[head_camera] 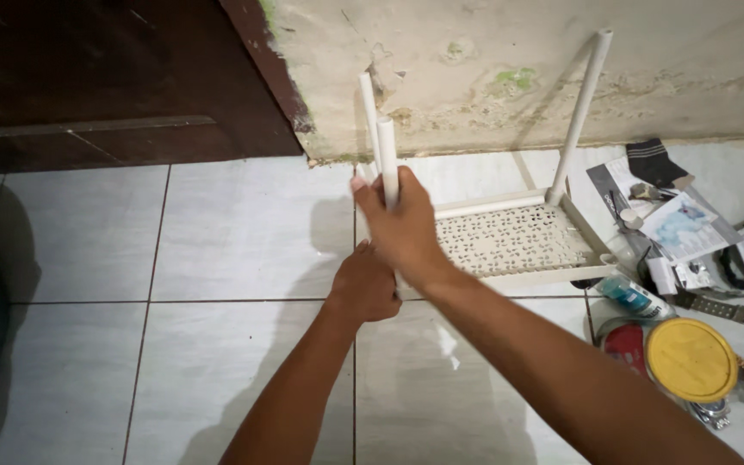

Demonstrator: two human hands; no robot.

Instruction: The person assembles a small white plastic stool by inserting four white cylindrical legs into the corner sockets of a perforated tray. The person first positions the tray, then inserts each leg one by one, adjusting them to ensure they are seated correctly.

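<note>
Your right hand (402, 226) is wrapped around a white plastic pole (387, 159), fingers curled shut on it just below its top end. Your left hand (365, 284) sits lower, closed near the corner of a white perforated shelf tray (510, 241); whether it grips the pole's base or the tray corner itself cannot be told, since the right hand covers that spot.

The tray lies flat on the pale floor tiles (234, 232), close to a stained wall (492, 60). Its long side runs left to right across your view. Three poles are visible standing up from it: the one you hold at the near left corner, a second pole (368, 112) just behind it, and a third pole (580, 112) at the far right corner, leaning slightly right. Each pole's long axis runs upward from the tray, top ends towards the wall. No pole shows at the near right corner, so as far as can be judged the frame is partly put together, with that corner left.

To the right on the floor lie papers (678, 226), a dark sock (654, 162), a round yellow lid (691, 359) and small clutter. A dark wooden door (105, 77) is at upper left.
</note>
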